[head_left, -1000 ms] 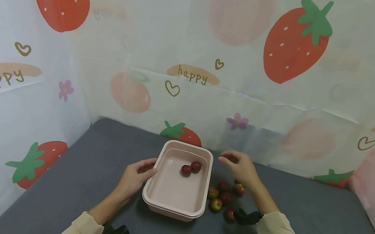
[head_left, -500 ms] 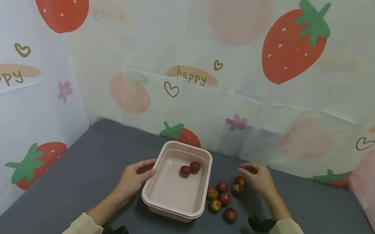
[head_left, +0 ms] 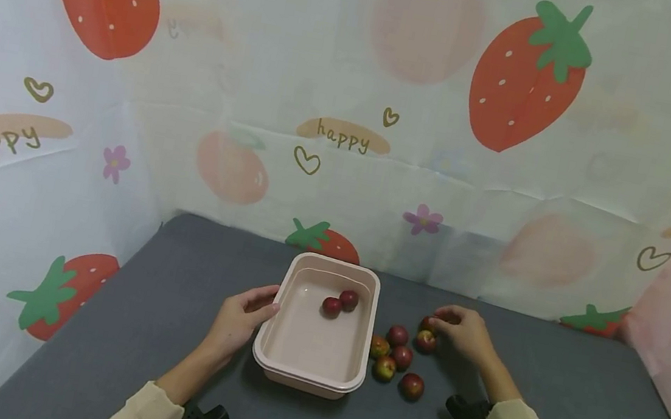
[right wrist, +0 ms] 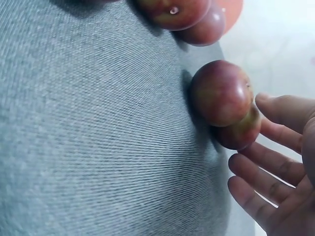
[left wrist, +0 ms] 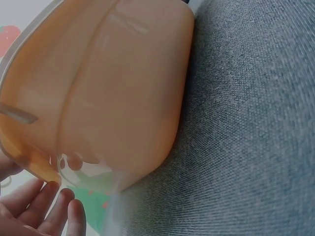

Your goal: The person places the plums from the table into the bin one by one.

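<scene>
My left hand (head_left: 238, 318) holds the left rim of a pale pink plastic box (head_left: 308, 362), thumb at the rim and fingers along the outer wall. In the left wrist view, fingertips (left wrist: 51, 189) lie against the box wall (left wrist: 128, 98). Two dark red plums (head_left: 332, 306) lie inside, towards the back right. To the right of the box, my right hand (head_left: 467, 335) reaches around a plum (head_left: 426, 323) at the back of the loose group. In the right wrist view its thumb and spread fingers (right wrist: 256, 172) surround that plum (right wrist: 238, 135), beside a nearer plum (right wrist: 221, 93).
Several more red and green plums (head_left: 401, 357) lie close to the box's right wall on the dark grey cloth (head_left: 524, 363). A white sheet (head_left: 264, 77) printed with strawberries stands behind and at the sides. A black wrist camera (head_left: 467, 410) sits on the right wrist.
My right hand has moved from beside the box's back right corner, rightwards and down to the rear plum. The left hand and the box have stayed in place.
</scene>
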Demonstrator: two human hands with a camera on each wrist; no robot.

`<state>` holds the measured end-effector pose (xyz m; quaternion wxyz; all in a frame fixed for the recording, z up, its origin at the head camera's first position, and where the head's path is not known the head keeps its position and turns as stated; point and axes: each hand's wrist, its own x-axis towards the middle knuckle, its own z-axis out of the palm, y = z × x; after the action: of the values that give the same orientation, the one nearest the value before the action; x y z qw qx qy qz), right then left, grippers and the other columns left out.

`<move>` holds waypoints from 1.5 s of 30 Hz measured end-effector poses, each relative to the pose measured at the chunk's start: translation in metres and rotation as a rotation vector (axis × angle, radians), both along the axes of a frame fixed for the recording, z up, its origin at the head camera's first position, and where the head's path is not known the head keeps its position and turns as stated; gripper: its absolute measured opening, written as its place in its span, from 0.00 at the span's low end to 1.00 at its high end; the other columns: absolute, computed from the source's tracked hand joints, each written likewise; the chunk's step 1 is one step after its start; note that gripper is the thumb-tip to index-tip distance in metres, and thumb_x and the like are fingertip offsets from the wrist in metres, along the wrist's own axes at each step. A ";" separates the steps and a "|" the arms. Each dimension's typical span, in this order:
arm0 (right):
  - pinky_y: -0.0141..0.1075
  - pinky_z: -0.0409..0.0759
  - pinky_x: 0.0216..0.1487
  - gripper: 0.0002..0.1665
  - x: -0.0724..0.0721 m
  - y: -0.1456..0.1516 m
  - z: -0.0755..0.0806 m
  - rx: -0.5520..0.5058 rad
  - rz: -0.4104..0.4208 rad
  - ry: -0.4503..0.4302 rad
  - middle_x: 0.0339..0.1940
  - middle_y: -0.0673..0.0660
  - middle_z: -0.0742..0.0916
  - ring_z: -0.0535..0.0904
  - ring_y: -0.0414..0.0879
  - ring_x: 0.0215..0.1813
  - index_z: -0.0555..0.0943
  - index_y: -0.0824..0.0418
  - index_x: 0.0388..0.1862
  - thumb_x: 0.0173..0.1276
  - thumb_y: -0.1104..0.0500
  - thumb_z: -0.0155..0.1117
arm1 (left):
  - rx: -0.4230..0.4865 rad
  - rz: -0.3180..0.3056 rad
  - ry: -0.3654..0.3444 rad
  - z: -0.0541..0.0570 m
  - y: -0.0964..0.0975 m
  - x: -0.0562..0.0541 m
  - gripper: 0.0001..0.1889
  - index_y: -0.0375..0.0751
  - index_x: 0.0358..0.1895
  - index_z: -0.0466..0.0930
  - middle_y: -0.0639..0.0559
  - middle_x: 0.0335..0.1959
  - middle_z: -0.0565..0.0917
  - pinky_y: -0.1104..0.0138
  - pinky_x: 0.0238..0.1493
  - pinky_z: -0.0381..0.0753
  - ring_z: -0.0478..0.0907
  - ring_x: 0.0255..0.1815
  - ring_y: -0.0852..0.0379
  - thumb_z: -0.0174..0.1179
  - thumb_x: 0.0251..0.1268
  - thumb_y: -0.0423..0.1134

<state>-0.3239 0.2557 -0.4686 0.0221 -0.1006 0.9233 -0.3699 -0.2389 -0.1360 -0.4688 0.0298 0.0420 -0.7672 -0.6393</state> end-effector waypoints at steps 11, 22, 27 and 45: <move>0.50 0.79 0.51 0.20 0.001 -0.001 -0.005 0.009 -0.008 -0.009 0.47 0.65 0.87 0.82 0.57 0.49 0.82 0.67 0.50 0.68 0.53 0.64 | -0.003 -0.006 0.008 -0.001 0.001 0.000 0.23 0.37 0.64 0.74 0.38 0.62 0.79 0.54 0.63 0.76 0.75 0.63 0.45 0.60 0.68 0.37; 0.37 0.77 0.40 0.20 0.000 -0.001 -0.008 -0.008 -0.022 -0.038 0.45 0.63 0.88 0.82 0.48 0.43 0.82 0.67 0.50 0.69 0.52 0.63 | 0.004 -0.010 0.003 -0.001 0.000 0.001 0.23 0.37 0.64 0.74 0.38 0.63 0.78 0.53 0.64 0.75 0.75 0.64 0.44 0.60 0.68 0.38; 0.35 0.76 0.38 0.19 -0.001 -0.002 -0.009 -0.016 -0.024 -0.036 0.44 0.64 0.88 0.81 0.45 0.40 0.83 0.68 0.49 0.69 0.53 0.64 | -0.005 -0.010 0.000 -0.001 0.000 0.002 0.23 0.38 0.65 0.74 0.38 0.63 0.78 0.53 0.64 0.75 0.75 0.64 0.44 0.60 0.68 0.38; 0.38 0.78 0.39 0.21 -0.002 0.000 -0.012 -0.012 -0.029 -0.013 0.46 0.65 0.88 0.83 0.53 0.46 0.82 0.68 0.51 0.69 0.52 0.64 | 0.009 -0.004 -0.015 -0.001 0.000 -0.002 0.23 0.37 0.64 0.74 0.38 0.63 0.78 0.54 0.64 0.75 0.75 0.64 0.45 0.60 0.68 0.37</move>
<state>-0.3260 0.2556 -0.4808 0.0224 -0.0850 0.9223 -0.3764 -0.2411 -0.1360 -0.4698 0.0227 0.0455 -0.7647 -0.6424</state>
